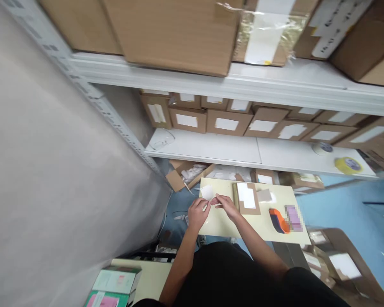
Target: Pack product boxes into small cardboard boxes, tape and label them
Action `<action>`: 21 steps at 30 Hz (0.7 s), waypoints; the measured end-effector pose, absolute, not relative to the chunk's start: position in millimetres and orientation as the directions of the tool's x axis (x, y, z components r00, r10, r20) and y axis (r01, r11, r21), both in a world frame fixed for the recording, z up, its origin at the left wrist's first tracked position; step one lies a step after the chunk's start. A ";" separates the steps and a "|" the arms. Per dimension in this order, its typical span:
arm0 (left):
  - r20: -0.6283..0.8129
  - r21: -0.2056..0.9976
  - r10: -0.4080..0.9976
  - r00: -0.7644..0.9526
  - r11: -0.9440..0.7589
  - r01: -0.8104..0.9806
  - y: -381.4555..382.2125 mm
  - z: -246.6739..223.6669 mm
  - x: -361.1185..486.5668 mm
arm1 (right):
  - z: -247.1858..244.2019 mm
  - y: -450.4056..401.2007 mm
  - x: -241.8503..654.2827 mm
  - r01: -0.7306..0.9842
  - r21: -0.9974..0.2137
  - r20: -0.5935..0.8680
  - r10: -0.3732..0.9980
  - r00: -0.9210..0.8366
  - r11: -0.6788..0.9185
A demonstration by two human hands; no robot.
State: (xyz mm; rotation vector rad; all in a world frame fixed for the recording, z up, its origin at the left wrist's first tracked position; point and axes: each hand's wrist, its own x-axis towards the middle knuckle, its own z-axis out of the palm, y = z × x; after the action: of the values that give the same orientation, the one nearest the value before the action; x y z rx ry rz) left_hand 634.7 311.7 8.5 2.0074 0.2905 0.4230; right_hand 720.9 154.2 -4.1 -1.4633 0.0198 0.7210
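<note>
My left hand and my right hand meet above the left part of a pale yellow table. Both have their fingers drawn together in a pinch, with the fingertips nearly touching. Whatever lies between the fingertips is too small to make out. Just beyond them is a white piece of paper. To the right of my right hand lies a flat cardboard box with a white label. A small grey card is beside that box.
An orange and dark tape dispenser and a purple item lie on the table's right. Behind stands a white shelf with tape rolls and labelled boxes. A grey wall borders the left; an open carton sits below.
</note>
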 end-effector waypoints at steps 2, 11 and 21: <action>0.170 0.883 0.262 0.950 -0.468 -0.029 283.7 3.7 650.4 | 2.5 130.9 707.4 -0.478 -0.878 -0.446 0.355 0.822 0.004; 0.118 0.894 0.113 0.987 -0.444 -0.056 165.5 -10.6 682.0 | -10.4 12.8 723.2 -0.399 -0.881 -0.447 -0.173 0.878 0.252; -0.251 0.932 0.397 0.883 -0.146 0.331 93.4 -77.6 710.7 | -82.1 -56.3 731.9 -0.420 -0.907 -0.418 -0.075 0.905 -0.014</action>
State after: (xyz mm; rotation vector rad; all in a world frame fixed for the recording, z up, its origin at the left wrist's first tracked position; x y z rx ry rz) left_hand 710.7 93.4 -77.6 1.7479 0.5559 0.0626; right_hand 731.9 -56.3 -82.1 -1.5737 0.3967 0.2848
